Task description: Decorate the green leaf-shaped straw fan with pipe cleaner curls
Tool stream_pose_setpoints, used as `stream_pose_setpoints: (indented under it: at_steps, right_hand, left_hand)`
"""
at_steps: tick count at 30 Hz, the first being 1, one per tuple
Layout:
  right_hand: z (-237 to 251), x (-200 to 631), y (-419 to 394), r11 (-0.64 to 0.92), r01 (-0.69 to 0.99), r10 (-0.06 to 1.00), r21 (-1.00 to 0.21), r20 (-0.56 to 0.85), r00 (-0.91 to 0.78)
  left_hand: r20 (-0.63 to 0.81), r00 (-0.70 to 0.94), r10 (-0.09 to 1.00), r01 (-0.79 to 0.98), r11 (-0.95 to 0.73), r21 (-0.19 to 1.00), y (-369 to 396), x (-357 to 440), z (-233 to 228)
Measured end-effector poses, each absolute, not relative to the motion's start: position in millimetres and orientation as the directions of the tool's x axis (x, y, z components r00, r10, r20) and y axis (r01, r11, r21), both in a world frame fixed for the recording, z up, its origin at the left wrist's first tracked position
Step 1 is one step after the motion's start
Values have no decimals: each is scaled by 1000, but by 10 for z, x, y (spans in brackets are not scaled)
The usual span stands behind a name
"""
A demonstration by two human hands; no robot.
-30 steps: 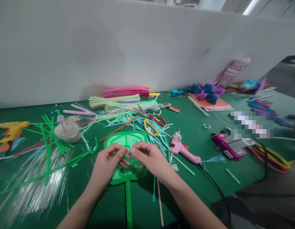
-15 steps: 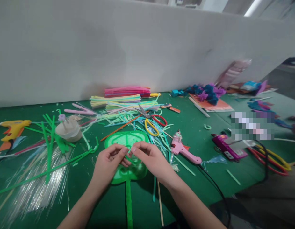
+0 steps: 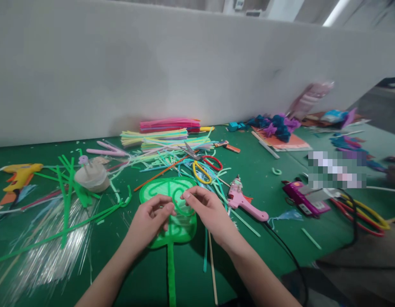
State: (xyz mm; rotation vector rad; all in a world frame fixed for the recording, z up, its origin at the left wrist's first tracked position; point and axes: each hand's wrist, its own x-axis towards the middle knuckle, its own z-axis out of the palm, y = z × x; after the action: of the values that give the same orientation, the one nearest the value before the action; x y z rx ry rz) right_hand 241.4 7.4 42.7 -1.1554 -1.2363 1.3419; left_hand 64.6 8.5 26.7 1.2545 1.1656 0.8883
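Left hand (image 3: 150, 219) and right hand (image 3: 206, 209) pinch a curved green strip (image 3: 181, 204) over the green leaf-shaped fan (image 3: 165, 189); handle runs toward 6 o'clock. Right hand nearer the loop.

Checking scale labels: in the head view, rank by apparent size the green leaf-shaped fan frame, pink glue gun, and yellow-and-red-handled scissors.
1. Green leaf-shaped fan frame, with its stem.
2. Pink glue gun and yellow-and-red-handled scissors look alike; the scissors lie farther away, so unranked.
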Motion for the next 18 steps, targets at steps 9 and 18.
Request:
stream_pose_setpoints:
  at_steps: [9,18]
  right_hand:
    - [420,2379,52,27,118,996,-993,16,-91]
    - [536,2402,4,340,428,940,-837,316,-129]
  left_hand:
    - [-189,289,938,137,155,978,75,660,275]
    - [-187,312,932,73,172,982,36,652,305]
